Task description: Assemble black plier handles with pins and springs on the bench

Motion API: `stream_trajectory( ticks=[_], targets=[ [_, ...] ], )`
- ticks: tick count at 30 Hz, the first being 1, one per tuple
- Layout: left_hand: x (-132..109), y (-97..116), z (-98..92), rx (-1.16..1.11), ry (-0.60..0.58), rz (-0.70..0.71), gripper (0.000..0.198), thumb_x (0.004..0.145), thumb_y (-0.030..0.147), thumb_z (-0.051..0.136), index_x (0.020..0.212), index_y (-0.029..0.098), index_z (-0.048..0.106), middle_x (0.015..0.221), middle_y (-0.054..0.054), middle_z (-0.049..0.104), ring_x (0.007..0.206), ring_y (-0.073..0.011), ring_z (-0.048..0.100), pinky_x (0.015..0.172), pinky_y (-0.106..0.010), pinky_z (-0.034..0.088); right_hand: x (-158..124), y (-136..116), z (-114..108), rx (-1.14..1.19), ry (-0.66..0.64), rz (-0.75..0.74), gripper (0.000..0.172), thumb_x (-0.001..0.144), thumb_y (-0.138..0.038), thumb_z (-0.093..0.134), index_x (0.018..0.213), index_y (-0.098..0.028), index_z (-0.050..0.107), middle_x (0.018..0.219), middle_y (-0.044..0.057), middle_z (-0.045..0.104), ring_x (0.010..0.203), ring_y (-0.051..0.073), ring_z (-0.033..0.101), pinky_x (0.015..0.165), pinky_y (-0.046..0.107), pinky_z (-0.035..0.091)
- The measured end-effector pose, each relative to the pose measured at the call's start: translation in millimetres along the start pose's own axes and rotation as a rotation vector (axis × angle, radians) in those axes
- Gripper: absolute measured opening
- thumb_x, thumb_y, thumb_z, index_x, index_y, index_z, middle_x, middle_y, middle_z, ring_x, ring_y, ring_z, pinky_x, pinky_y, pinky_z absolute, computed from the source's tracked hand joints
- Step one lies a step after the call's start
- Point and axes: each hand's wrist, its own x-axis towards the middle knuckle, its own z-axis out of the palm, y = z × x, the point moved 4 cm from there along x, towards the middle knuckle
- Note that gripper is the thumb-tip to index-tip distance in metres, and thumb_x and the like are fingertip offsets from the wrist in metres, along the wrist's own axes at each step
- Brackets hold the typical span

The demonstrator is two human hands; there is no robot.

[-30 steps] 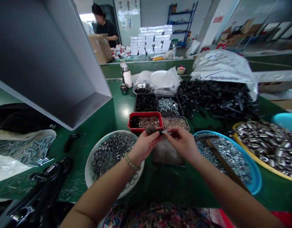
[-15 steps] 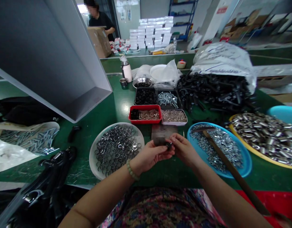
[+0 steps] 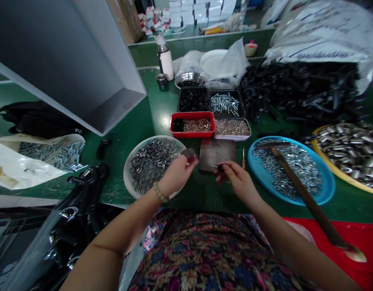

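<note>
My left hand [image 3: 176,176] is shut on a small dark rubbery piece [image 3: 189,153] and sits over the rim of a white bowl [image 3: 126,173] full of metal rings. My right hand [image 3: 236,180] pinches a short metal screw [image 3: 215,166] with a dark tip between its fingers. A dark steel plate [image 3: 218,153] lies on the green bench just beyond the gap between my hands, touching neither. A hammer with a wooden handle [image 3: 304,194] rests across a blue tray [image 3: 329,190] of steel washers to my right.
Small trays of parts [image 3: 192,135] stand beyond the plate. A heap of black plastic parts [image 3: 298,93] spills from a white sack. A yellow tray [image 3: 318,149] holds metal sleeves. A large grey panel [image 3: 68,60] leans at the left, above bagged bolts and black parts.
My hands have moved apart, the left going up and left with the dark piece. The screw stays in my right hand. The view has tilted further down.
</note>
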Motion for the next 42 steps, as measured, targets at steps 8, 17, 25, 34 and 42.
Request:
stream_trajectory(
  ticks=[8,17,25,34,42],
  targets=[
    [47,-37,-44.3,0.994,-0.063,0.102,0.021,0.084,0.02,0.05,0.081,0.012,0.07,0.108,-0.017,0.062,0.105,-0.033,0.052,0.091,-0.043,0.044,3,0,-6,0.073,0.007,-0.072,0.016,0.086,-0.034,0.059,0.096,-0.022,0.057,0.086,0.001,0.066,0.072,0.013,0.068,0.072,0.03,0.057],
    [33,30,11.0,-0.273,-0.234,-0.072,0.017,0.075,0.029,0.066,0.089,0.023,0.059,0.082,0.0,0.068,0.077,-0.0166,0.064,0.075,-0.029,0.052,-21,-30,-9,-0.446,-0.231,-0.559,0.032,0.092,-0.015,0.04,0.118,-0.02,0.057,0.108,0.008,0.066,0.1,0.016,0.063,0.086,0.031,0.053],
    [78,97,111.2,-0.345,-0.506,0.149,0.028,0.084,0.026,0.062,0.11,0.017,0.057,0.086,-0.005,0.069,0.078,-0.0195,0.066,0.073,-0.029,0.05,-45,-8,-99,-0.344,0.293,-0.448,0.03,0.092,-0.017,0.045,0.117,-0.025,0.058,0.106,0.006,0.068,0.095,0.018,0.067,0.089,0.036,0.054],
    [112,124,228.6,0.37,-0.473,0.587,0.023,0.089,0.009,0.042,0.088,0.012,0.065,0.094,-0.016,0.064,0.097,-0.0276,0.061,0.093,-0.041,0.044,-69,24,-174,0.068,0.682,-0.179,0.02,0.087,-0.033,0.06,0.105,-0.027,0.058,0.097,0.004,0.067,0.078,0.018,0.069,0.078,0.038,0.058],
    [118,120,215.2,0.182,-0.498,0.41,0.01,0.08,0.013,0.058,0.071,0.013,0.062,0.086,-0.013,0.066,0.092,-0.0266,0.062,0.09,-0.042,0.047,-52,20,-148,0.101,0.549,-0.271,0.018,0.088,-0.03,0.06,0.105,-0.025,0.059,0.096,0.004,0.071,0.071,0.014,0.069,0.071,0.032,0.059]
  ],
)
